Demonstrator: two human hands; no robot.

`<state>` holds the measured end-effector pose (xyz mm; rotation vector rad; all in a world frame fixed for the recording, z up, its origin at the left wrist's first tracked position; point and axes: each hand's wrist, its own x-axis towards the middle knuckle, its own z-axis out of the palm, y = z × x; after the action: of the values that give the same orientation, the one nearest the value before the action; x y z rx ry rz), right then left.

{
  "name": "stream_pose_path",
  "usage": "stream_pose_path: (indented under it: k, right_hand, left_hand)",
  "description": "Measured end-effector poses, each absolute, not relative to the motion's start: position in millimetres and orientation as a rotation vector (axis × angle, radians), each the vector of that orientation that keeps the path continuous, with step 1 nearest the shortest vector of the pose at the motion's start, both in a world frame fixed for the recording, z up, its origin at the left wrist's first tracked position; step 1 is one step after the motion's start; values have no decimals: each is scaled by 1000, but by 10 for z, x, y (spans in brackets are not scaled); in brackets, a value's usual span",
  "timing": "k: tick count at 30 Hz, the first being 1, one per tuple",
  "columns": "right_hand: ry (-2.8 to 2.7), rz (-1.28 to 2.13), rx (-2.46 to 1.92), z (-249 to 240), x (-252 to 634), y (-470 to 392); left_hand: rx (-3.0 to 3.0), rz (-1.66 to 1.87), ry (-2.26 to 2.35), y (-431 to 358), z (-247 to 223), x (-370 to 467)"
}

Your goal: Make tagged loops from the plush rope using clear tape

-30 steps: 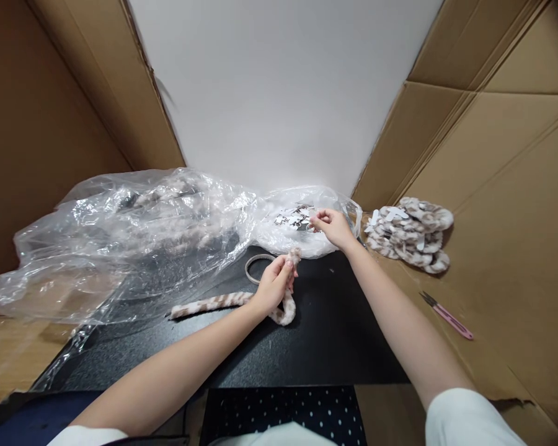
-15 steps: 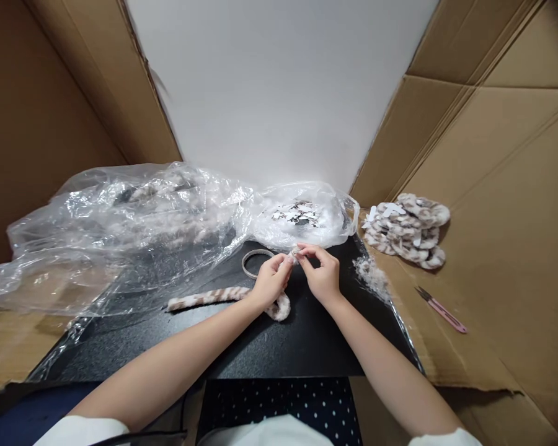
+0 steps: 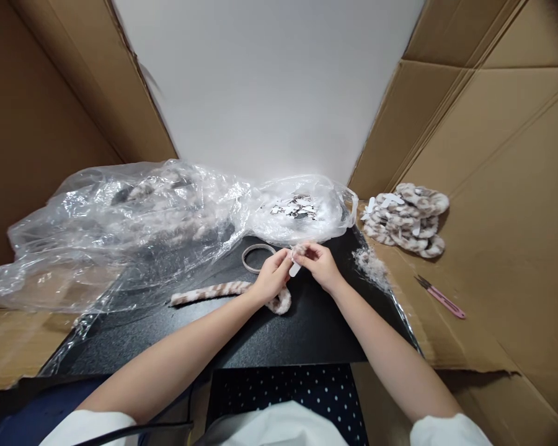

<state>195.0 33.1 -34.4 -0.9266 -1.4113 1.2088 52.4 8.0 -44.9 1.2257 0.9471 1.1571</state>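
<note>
A brown-and-white furry strip (image 3: 209, 293) lies on the black tabletop (image 3: 260, 341) and curls round under my left wrist, its end up between my hands. My left hand (image 3: 273, 275) is closed on the furry strip near that end. Close beside it on the right, my right hand (image 3: 320, 265) is closed on the same fluffy end, fingertips nearly touching the left ones. A small white tag (image 3: 294, 269) hangs down between the hands. Just behind my left hand lies a thin round ring (image 3: 245, 260).
A large clear plastic bag (image 3: 167, 229) of furry pieces spreads at the left, beside a bag (image 3: 328, 217) of small white-and-dark parts. To the right are tagged furry pieces (image 3: 407, 217), loose fluff (image 3: 371, 266) and pink snips (image 3: 441, 298). Cardboard walls (image 3: 511, 186) stand around.
The white tag now shows between my hands; it was not visible before. My right fingers have curled in more around the furry end. The view has shifted slightly.
</note>
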Motion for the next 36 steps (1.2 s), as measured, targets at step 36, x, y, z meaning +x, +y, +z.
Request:
stream_pose_path:
  k: [36]
  right_hand:
    - [-1934, 970, -887, -353, 1945, 141]
  left_hand:
    - [800, 484, 619, 42, -345, 32]
